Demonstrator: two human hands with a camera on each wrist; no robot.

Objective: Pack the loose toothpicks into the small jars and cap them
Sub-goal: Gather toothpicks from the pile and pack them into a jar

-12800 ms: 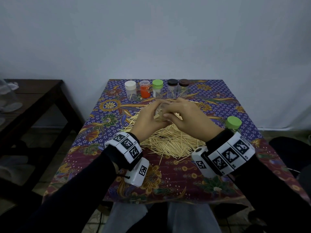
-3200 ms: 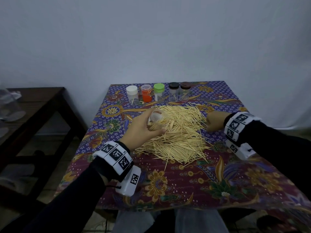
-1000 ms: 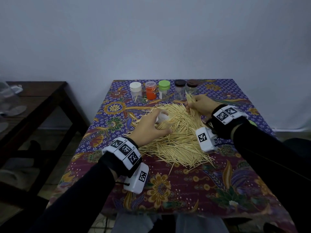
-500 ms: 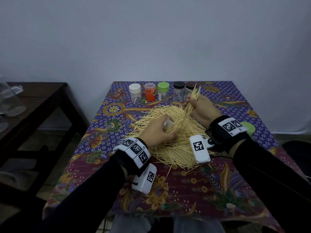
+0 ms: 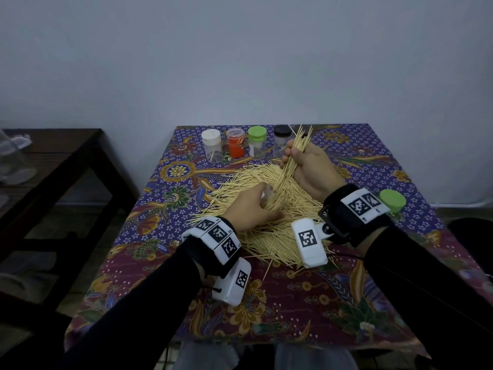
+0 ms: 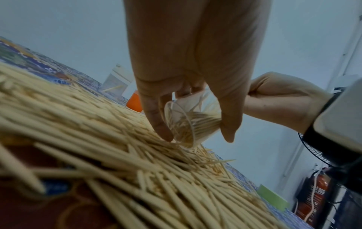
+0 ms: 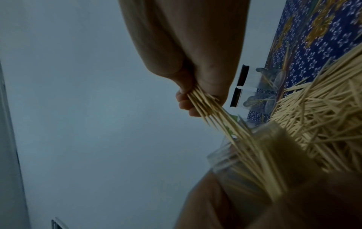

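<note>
A wide pile of loose toothpicks [image 5: 269, 206] covers the middle of the patterned tablecloth [image 5: 293, 303]. My left hand [image 5: 250, 206] grips a small clear jar [image 6: 188, 124], tilted with its base on the pile and toothpicks inside it. My right hand [image 5: 306, 164] clutches a bundle of toothpicks [image 5: 294, 153], whose lower ends run down into the jar's mouth [image 7: 231, 148]. At the back stand capped jars: white [image 5: 211, 145], orange [image 5: 235, 142], green [image 5: 257, 141] and black [image 5: 282, 138]. A loose green cap [image 5: 392, 200] lies behind my right wrist.
A dark wooden side table [image 5: 53, 166] stands to the left with clear plastic things on it. A plain wall rises just behind the table. Two dark-capped jars [image 7: 254, 88] show in the right wrist view. A red fire extinguisher [image 6: 313, 201] is far off.
My right hand picked a bundle of toothpicks off the pile, raised it and brought its lower ends into the jar. My left hand kept hold of the jar and tilted it toward the bundle.
</note>
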